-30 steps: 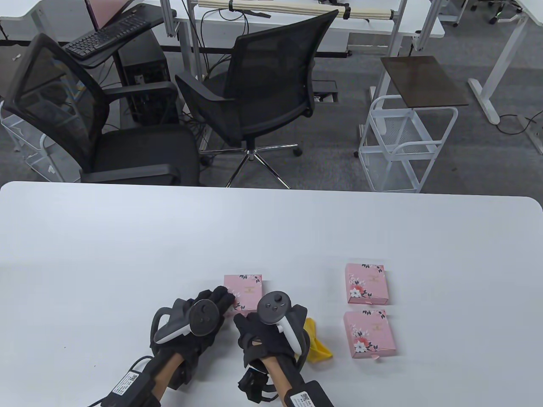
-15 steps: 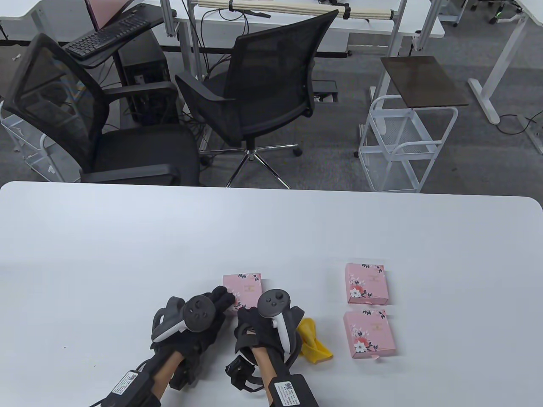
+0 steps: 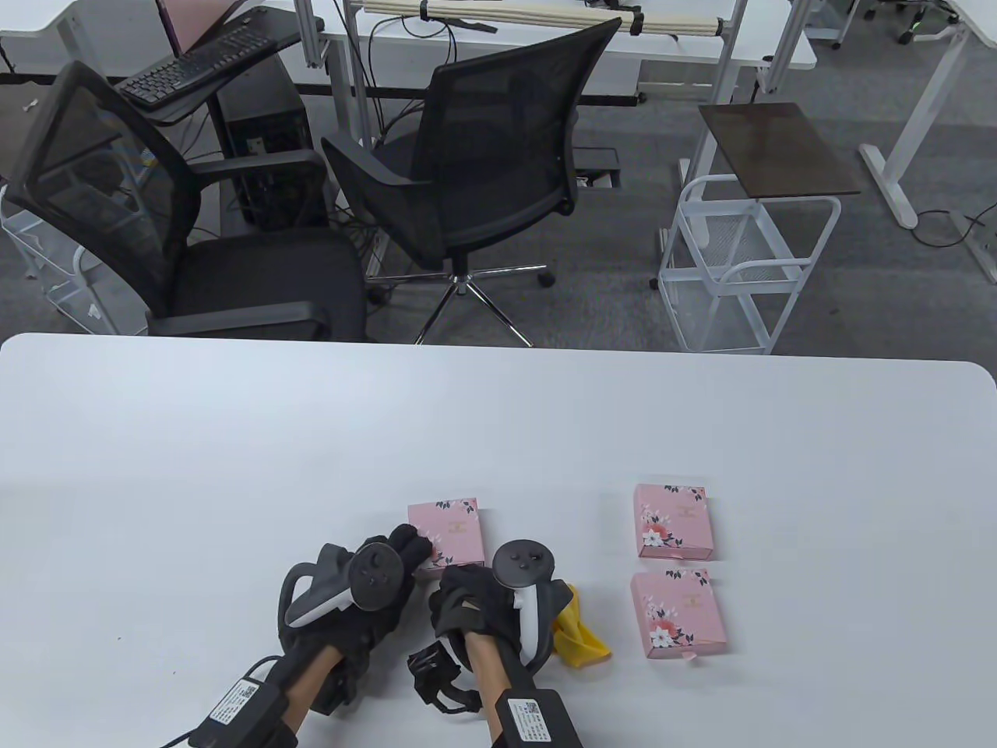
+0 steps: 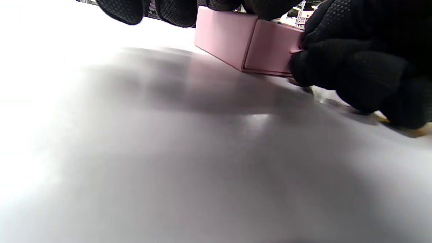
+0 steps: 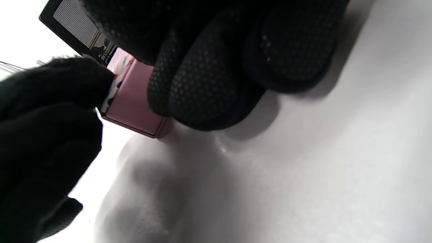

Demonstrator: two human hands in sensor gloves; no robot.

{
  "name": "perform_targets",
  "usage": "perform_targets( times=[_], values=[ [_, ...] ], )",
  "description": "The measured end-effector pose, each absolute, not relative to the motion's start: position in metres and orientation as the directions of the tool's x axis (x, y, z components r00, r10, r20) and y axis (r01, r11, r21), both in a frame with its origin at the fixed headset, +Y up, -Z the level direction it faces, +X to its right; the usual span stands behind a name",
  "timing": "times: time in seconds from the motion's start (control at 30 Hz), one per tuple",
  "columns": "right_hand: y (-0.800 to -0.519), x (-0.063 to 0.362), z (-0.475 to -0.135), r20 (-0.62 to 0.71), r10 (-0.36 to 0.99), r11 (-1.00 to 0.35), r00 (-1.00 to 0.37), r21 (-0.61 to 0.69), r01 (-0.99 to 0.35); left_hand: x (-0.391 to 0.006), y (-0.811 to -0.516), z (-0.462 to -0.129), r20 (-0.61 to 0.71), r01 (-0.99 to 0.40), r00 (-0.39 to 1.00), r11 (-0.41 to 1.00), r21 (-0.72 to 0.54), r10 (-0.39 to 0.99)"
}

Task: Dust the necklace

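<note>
A pink floral box [image 3: 456,530] lies on the white table [image 3: 234,467] in front of me. My left hand [image 3: 413,545] holds its near left corner, fingers resting on the lid. My right hand [image 3: 459,584] is at the box's near edge. In the left wrist view its fingers [image 4: 337,67] pinch a small tab on the front face of the box [image 4: 236,44]. In the right wrist view the fingers [image 5: 202,84] curl against the box [image 5: 135,98]. No necklace is in view.
A yellow cloth [image 3: 584,635] lies partly under my right hand. Two more pink floral boxes [image 3: 674,520] [image 3: 679,613] lie to the right. Two office chairs stand beyond the table's far edge.
My right hand has shifted a little to the right and turned at the box's near edge. The left hand has stayed on the box, which has barely moved.
</note>
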State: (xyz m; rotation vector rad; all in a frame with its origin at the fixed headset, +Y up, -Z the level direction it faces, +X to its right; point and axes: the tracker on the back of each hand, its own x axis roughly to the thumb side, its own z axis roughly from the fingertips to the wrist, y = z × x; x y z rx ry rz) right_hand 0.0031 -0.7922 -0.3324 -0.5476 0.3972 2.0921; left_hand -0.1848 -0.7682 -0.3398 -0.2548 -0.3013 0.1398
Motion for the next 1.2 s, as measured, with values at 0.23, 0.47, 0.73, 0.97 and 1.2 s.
perform_targets(
  times=[0.23, 0.47, 0.73, 0.97, 1.2],
  values=[
    [-0.788, 0.003, -0.321, -0.469, 0.665, -0.616, -0.581, 0.095, -0.782, -0.185, -0.769, -0.34, 0.27, -0.127, 0.941, 0.952, -0.28, 0.205],
    [-0.785, 0.007, -0.305, -0.432, 0.635, -0.651, -0.64, 0.147, -0.745, -0.184, -0.769, -0.34, 0.268, -0.127, 0.941, 0.951, -0.28, 0.205],
    [-0.785, 0.013, -0.29, -0.446, 0.63, -0.628, -0.635, 0.188, -0.755, -0.184, -0.77, -0.34, 0.267, -0.124, 0.942, 0.948, -0.292, 0.205],
    [-0.786, 0.016, -0.277, -0.471, 0.643, -0.576, -0.604, 0.222, -0.787, -0.182, -0.771, -0.338, 0.275, -0.116, 0.942, 0.954, -0.277, 0.194],
    [-0.788, 0.018, -0.268, -0.498, 0.671, -0.517, -0.549, 0.217, -0.828, -0.183, -0.772, -0.337, 0.278, -0.118, 0.94, 0.954, -0.275, 0.196]
  ],
)
